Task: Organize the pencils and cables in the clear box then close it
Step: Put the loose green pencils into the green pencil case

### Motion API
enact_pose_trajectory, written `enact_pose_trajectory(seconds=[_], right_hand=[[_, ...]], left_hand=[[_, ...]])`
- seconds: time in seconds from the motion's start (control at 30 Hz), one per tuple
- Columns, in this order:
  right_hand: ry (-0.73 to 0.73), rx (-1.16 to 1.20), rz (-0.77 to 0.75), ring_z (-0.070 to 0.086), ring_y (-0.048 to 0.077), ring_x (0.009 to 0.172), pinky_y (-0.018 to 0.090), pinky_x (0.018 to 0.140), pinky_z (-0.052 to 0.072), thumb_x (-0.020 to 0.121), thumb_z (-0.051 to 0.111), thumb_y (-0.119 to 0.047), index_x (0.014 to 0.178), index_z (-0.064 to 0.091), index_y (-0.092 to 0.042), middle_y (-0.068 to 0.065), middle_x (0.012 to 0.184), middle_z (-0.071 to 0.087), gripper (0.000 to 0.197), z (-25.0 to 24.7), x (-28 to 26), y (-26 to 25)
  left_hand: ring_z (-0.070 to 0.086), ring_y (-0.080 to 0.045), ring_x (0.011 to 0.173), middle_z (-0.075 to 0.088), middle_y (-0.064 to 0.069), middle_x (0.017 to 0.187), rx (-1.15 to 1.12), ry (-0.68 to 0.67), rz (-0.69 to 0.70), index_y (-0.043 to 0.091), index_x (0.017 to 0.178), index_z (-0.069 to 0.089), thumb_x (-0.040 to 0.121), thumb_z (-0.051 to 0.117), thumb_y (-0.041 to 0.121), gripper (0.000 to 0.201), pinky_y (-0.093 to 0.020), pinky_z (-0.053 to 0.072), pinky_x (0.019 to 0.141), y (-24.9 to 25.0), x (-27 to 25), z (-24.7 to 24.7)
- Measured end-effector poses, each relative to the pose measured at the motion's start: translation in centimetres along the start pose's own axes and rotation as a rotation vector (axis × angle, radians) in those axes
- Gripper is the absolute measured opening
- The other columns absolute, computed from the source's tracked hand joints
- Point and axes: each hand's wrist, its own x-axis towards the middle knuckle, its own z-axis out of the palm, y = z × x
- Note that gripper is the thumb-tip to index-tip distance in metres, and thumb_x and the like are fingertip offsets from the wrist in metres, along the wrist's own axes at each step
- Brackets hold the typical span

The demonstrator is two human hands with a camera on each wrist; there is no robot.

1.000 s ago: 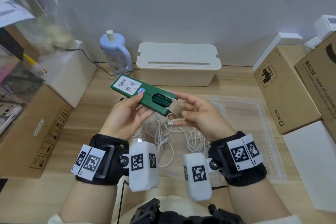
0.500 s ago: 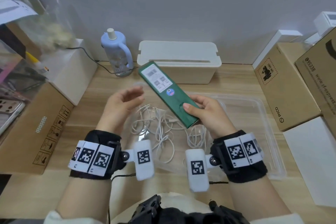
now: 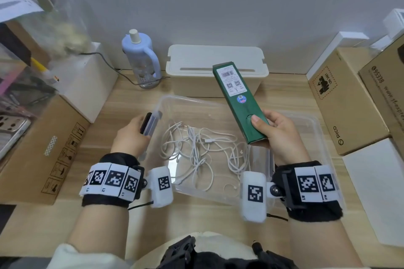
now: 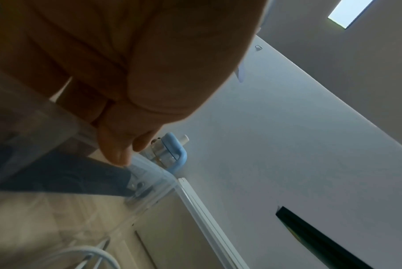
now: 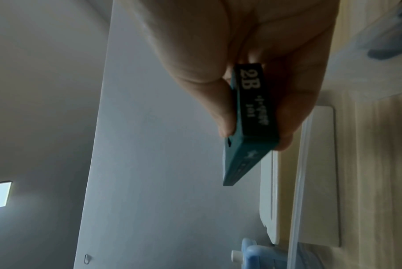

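The clear box [image 3: 190,100] sits open on the desk in front of me, with tangled white cables [image 3: 196,148] lying inside it. My left hand [image 3: 142,125] grips the box's left end, fingers curled round its dark latch [image 3: 146,124]; the left wrist view shows my fingertips [image 4: 117,154] on that rim [image 4: 149,174]. My right hand [image 3: 260,124] pinches the near end of a closed green pencil box [image 3: 238,98], held tilted over the clear box's right side. In the right wrist view the pencil box [image 5: 253,112] reads "2B". The clear lid [image 3: 314,129] lies under my right hand.
A white cable box [image 3: 216,65] and a blue bottle [image 3: 141,59] stand at the back by the wall. Cardboard boxes [image 3: 341,102] crowd the right side. On the left are another cardboard box [image 3: 43,144] and a white box [image 3: 87,78].
The pencil box's flap was closed and my left hand let go of it. My right hand swung it to the right, while my left hand moved down and took hold of the clear box's left end.
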Motion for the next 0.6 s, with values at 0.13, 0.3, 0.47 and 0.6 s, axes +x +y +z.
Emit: enact_pose_trajectory(seconds=[0.13,0.3,0.47,0.6], right_hand=[[0.012,0.001,0.006,0.067,0.004,0.058,0.021,0.049,0.053,0.088,0.055,-0.011,0.1,0.057,-0.021,0.001,0.085,0.067,0.015,-0.4,0.1,0.2],[0.104,-0.014,0.024,0.066,0.007,0.062,0.023,0.052,0.055,0.089,0.054,-0.01,0.101,0.057,-0.018,0.0,0.085,0.066,0.015,-1.3,0.5,0.8],[0.433,-0.047,0.068,0.06,0.019,0.08,0.031,0.061,0.054,0.093,0.048,-0.013,0.119,0.052,-0.01,0.007,0.098,0.061,0.027,-5.4,1.0,2.3],[0.585,-0.129,0.218,0.06,0.031,0.094,0.04,0.072,0.053,0.094,0.047,-0.015,0.122,0.051,-0.008,0.018,0.115,0.06,0.029,-8.9,1.5,6.0]], left_hand=[[0.052,-0.039,0.112,0.051,-0.02,0.131,0.068,-0.036,0.015,0.017,0.141,0.034,0.092,0.045,0.01,0.051,-0.046,0.045,0.093,0.8,-0.4,0.8],[0.059,-0.037,0.095,0.057,-0.019,0.121,0.098,-0.06,0.012,0.018,0.135,0.041,0.091,0.044,0.012,0.044,-0.044,0.053,0.08,1.3,-0.5,1.2],[0.062,-0.029,0.084,0.06,-0.014,0.117,0.127,-0.067,-0.014,0.018,0.134,0.044,0.088,0.05,0.01,0.047,-0.037,0.05,0.072,1.6,0.0,0.7],[0.06,-0.031,0.083,0.058,-0.015,0.109,0.124,-0.085,-0.047,0.016,0.131,0.045,0.087,0.047,0.005,0.046,-0.04,0.053,0.068,1.7,0.6,0.6]])
